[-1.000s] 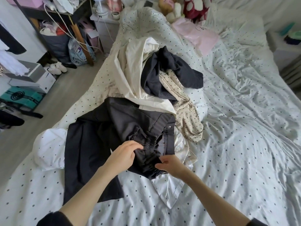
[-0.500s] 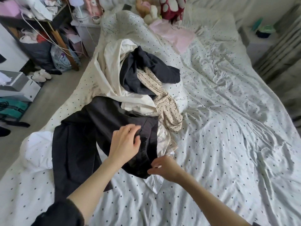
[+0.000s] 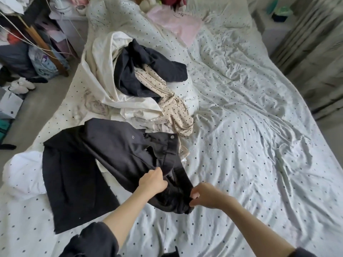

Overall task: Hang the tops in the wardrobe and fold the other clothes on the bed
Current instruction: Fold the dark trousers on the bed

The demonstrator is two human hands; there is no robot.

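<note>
1. The black trousers (image 3: 96, 164) lie spread on the bed (image 3: 250, 145) near its left edge, legs pointing toward the near left corner, waistband with a metal snap turned toward the middle of the bed.
2. The left hand (image 3: 152, 181) has its fingers curled into the trousers' cloth just below the waistband and grips it.
3. The right hand (image 3: 203, 195) pinches the bunched edge of the same garment between thumb and fingers, just beside the left hand.
4. Farther up the bed, along the left edge, sits a pile of clothes: a cream garment (image 3: 104, 75) underneath, a dark navy garment (image 3: 148, 67) draped on top, and a beige dotted garment (image 3: 172, 108) trailing out toward the trousers' waistband.
5. A pink garment (image 3: 178, 25) lies near the head of the bed.
6. A white pillow (image 3: 24, 171) sits at the left edge, partly under a trouser leg.
7. On the floor left of the bed, a patterned bag (image 3: 42, 62) stands under a cluttered shelf; its contents cannot be made out.
</note>
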